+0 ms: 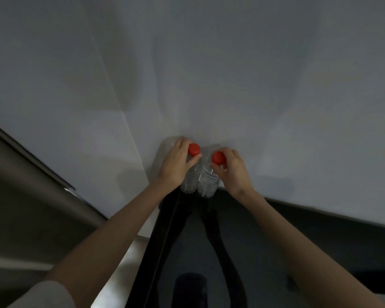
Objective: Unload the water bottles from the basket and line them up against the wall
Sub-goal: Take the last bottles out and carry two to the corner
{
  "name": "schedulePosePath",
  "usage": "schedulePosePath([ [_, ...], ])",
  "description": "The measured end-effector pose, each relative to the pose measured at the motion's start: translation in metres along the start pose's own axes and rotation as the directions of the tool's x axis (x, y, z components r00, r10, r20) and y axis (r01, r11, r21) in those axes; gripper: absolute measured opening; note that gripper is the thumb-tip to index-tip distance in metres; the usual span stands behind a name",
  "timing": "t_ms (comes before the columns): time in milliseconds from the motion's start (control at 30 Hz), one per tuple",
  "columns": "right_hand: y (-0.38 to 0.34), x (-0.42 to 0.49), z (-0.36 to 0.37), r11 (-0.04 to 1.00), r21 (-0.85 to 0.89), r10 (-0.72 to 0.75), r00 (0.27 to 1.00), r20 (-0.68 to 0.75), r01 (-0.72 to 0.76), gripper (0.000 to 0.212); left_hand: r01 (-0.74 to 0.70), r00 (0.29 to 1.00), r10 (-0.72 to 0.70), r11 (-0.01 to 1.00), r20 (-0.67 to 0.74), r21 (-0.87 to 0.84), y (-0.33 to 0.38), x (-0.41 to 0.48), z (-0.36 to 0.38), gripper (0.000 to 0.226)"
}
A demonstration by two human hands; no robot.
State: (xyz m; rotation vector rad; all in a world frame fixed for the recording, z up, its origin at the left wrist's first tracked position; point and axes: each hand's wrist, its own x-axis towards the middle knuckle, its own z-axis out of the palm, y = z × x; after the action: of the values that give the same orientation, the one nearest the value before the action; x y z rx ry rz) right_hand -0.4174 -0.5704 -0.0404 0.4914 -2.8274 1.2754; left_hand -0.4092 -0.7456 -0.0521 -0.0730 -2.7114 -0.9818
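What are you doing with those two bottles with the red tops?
A person is holding two clear water bottles with red caps, one in each hand. The left hand grips the left bottle around its neck, and the right hand holds the right bottle just under its cap. The bottles are upright and side by side at the foot of the white wall, where it meets the dark shiny floor. No basket shows in this view.
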Motion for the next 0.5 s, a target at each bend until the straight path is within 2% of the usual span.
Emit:
schedulePosePath([
  [167, 0.004, 0.004, 0.000, 0.992, 0.101, 0.070, 0.998, 0.010, -0.070, 0.049, 0.063, 0.983, -0.088, 0.986, -0.159, -0.155, -0.010, -0.028, 0.005, 0.043],
  [267, 0.003, 0.004, 0.007, 0.986, 0.123, 0.106, 0.993, 0.058, -0.113, 0.054, 0.171, 0.981, -0.189, 0.953, -0.051, -0.249, -0.021, -0.043, 0.015, 0.057],
  [333, 0.001, 0.006, 0.016, 0.978, 0.166, 0.125, 0.992, 0.012, -0.125, 0.046, 0.212, 0.975, -0.220, 0.922, 0.013, -0.323, -0.026, -0.047, 0.021, 0.067],
  [500, -0.007, 0.008, 0.032, 0.928, 0.312, 0.236, 0.969, -0.072, -0.203, 0.032, 0.275, 0.952, -0.307, 0.860, -0.006, -0.429, -0.033, -0.048, 0.033, 0.072],
])
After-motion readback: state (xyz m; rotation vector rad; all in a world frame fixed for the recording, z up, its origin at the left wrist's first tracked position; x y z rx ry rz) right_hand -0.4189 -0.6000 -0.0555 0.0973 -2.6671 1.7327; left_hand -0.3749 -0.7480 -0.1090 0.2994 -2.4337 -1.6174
